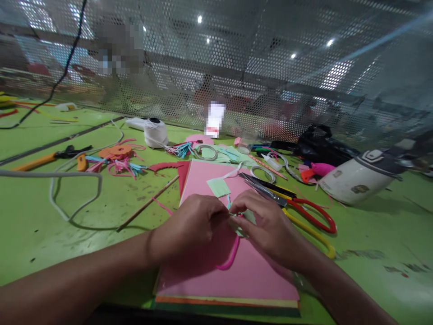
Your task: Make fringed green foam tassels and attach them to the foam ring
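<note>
Over a stack of coloured paper with a pink sheet (192,275) on top, my two hands meet at the fingertips. My left hand (196,219) is closed in a pinch at a small green paper piece (249,216). My right hand (262,221) pinches the same piece from the right, its fingers partly covering it. A bright pink strip (232,257) curves down below the fingertips. Just beyond them, a light green paper square (218,187) lies on the pink sheet. Red-handled scissors (313,212) and yellow-handled scissors (313,234) lie beside my right hand.
On the green table (111,262) are a brown stick (148,204), a grey cable (76,175), an orange cutter (35,162) and a white string roll (155,134). A white bottle (358,178) lies at the right. A perforated metal screen (250,76) stands behind.
</note>
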`<action>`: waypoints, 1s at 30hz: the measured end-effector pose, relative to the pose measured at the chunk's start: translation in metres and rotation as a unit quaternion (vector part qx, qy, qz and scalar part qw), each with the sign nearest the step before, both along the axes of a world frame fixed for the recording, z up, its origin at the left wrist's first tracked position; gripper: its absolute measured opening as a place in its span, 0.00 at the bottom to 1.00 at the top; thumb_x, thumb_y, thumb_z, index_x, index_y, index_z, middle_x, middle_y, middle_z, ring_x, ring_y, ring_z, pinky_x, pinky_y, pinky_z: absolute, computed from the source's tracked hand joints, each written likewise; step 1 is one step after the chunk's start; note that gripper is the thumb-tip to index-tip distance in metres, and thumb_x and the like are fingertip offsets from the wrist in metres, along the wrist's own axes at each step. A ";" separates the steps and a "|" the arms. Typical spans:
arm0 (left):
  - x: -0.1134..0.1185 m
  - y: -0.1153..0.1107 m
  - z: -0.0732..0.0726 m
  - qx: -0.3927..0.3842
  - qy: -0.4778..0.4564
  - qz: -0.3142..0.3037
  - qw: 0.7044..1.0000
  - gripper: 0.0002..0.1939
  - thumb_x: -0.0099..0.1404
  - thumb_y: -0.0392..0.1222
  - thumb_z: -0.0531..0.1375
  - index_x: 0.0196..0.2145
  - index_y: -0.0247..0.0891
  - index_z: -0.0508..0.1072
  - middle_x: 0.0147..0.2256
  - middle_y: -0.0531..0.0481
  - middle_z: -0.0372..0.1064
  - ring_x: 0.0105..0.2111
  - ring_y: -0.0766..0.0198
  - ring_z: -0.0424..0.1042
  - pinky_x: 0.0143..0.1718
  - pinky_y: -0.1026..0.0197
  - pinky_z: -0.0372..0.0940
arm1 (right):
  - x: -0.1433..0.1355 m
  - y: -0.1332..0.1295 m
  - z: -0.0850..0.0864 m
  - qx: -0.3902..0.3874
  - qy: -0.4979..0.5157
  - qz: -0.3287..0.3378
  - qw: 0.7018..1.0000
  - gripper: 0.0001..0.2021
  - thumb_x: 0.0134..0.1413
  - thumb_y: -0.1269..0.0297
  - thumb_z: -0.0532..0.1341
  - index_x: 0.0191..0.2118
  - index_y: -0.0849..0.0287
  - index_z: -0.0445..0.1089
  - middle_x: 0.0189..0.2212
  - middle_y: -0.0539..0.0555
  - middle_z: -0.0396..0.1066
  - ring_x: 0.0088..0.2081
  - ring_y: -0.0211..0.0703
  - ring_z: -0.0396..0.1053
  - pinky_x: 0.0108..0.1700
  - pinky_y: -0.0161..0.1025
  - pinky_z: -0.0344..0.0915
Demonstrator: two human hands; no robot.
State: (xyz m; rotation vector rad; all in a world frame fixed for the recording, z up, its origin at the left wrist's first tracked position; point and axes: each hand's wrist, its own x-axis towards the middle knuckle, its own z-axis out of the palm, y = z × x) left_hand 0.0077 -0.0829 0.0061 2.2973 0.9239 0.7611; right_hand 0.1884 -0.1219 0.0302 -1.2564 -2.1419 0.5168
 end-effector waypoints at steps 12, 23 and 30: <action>-0.001 -0.007 -0.003 0.191 0.048 -0.005 0.980 0.07 0.63 0.35 0.53 0.38 0.35 0.68 0.29 0.48 0.69 0.28 0.63 0.66 0.30 0.62 0.57 | 0.001 0.005 0.015 -0.194 0.138 -0.008 0.971 0.04 0.50 0.74 0.59 0.31 0.61 0.69 0.30 0.50 0.68 0.33 0.38 0.65 0.37 0.36 0.61; 0.000 -0.006 0.001 0.196 0.035 0.001 0.980 0.10 0.64 0.34 0.52 0.34 0.35 0.73 0.26 0.49 0.66 0.26 0.66 0.63 0.27 0.64 0.54 | -0.002 0.005 0.008 -0.315 0.269 -0.044 0.909 0.04 0.42 0.72 0.62 0.29 0.64 0.72 0.23 0.48 0.66 0.26 0.34 0.61 0.29 0.33 0.57; 0.002 0.004 0.000 0.006 -0.020 0.028 0.999 0.10 0.62 0.35 0.53 0.33 0.36 0.74 0.27 0.51 0.71 0.26 0.68 0.66 0.29 0.66 0.57 | -0.002 0.006 0.002 -0.224 0.196 -0.078 0.952 0.06 0.47 0.70 0.60 0.33 0.63 0.72 0.27 0.51 0.68 0.28 0.38 0.64 0.30 0.36 0.62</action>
